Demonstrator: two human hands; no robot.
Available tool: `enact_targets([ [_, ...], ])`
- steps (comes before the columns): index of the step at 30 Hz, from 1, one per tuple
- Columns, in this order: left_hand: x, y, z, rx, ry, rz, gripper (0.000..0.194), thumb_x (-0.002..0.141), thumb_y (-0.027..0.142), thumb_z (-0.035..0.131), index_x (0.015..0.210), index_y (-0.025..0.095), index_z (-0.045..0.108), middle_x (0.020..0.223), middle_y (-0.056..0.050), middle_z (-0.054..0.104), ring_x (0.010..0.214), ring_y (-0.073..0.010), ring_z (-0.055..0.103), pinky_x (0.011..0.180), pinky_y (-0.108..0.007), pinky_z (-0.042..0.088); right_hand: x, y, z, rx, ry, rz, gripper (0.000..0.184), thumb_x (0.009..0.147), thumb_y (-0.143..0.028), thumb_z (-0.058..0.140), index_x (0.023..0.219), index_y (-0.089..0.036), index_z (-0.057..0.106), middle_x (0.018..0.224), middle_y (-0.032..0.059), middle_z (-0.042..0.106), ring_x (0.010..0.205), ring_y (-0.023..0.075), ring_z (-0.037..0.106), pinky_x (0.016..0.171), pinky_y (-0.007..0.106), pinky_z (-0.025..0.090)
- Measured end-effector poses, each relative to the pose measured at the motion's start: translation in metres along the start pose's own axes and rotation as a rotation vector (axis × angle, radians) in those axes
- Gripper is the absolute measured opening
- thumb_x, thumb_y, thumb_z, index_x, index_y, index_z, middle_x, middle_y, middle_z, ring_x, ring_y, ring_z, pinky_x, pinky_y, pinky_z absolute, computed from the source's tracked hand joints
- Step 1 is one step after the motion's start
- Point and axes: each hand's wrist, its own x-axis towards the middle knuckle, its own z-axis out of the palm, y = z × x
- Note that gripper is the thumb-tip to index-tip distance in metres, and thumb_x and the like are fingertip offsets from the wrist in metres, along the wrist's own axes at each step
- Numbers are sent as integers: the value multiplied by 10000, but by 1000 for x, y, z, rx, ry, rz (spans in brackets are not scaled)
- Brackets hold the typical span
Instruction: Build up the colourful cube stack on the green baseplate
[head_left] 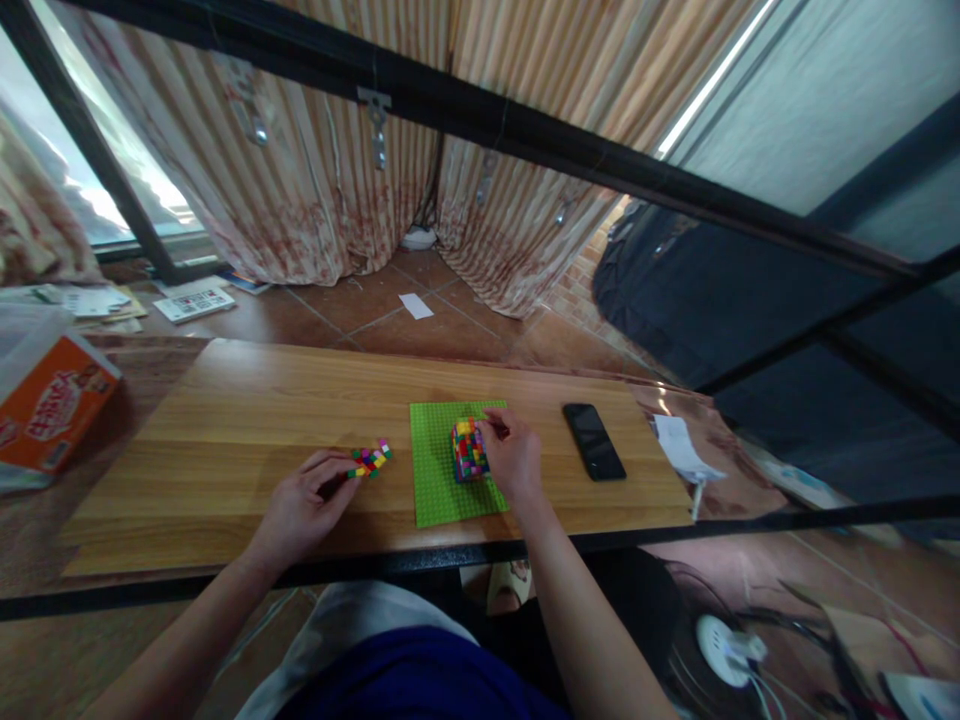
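Note:
A green baseplate [439, 480] lies on the wooden table [225, 420] in front of me. On it stands a small block of many-coloured bricks [468, 450]. My right hand [511, 458] rests against the block's right side, its fingers pinched together at the block's top edge. Left of the plate lies a little heap of loose coloured bricks [370, 460]. My left hand [306, 500] lies on the table beside that heap, fingers curled, the fingertips touching the nearest bricks.
A black phone [594, 441] lies right of the plate, with a white paper [679, 447] at the table's right end. An orange box [46, 405] stands at the far left. Curtains [315, 190] hang behind; a power strip [724, 647] lies on the floor.

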Motion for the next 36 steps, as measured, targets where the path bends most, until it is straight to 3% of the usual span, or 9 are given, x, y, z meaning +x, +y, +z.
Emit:
enact_targets([
  [9,1,2,0,2,-2,15,233,863,401,574,858,208,705,910,-67,696,862,-182,666,803,-283,548,5,-3,-1,92,-12,78,207,772,-277,631,931,-174,712,789,47,730,734,187,678,712,312,536],
  [24,1,2,0,1,0,3,270,866,444,563,871,217,710,929,-71,710,870,-191,672,803,-296,554,14,-6,-5,27,-79,103,191,726,-255,660,894,-197,727,687,6,713,630,162,658,611,273,506],
  [28,0,0,-1,-5,5,31,257,876,433,571,884,219,714,937,-67,705,889,-188,672,817,-289,550,10,-5,-6,111,-4,104,188,758,-283,627,878,-172,719,719,28,716,662,171,661,647,286,520],
  [32,-1,-3,1,-20,14,39,256,887,427,570,940,220,712,967,-65,706,912,-185,671,847,-290,546,-6,-14,-7,115,107,19,221,854,-309,545,923,-172,704,869,69,730,788,189,670,757,325,529],
  [36,-2,-5,1,-37,10,24,265,897,421,563,1003,223,704,994,-63,709,925,-183,672,861,-292,547,-31,-40,3,83,17,-180,185,894,-262,528,926,-210,702,893,58,722,848,188,657,823,335,511],
])
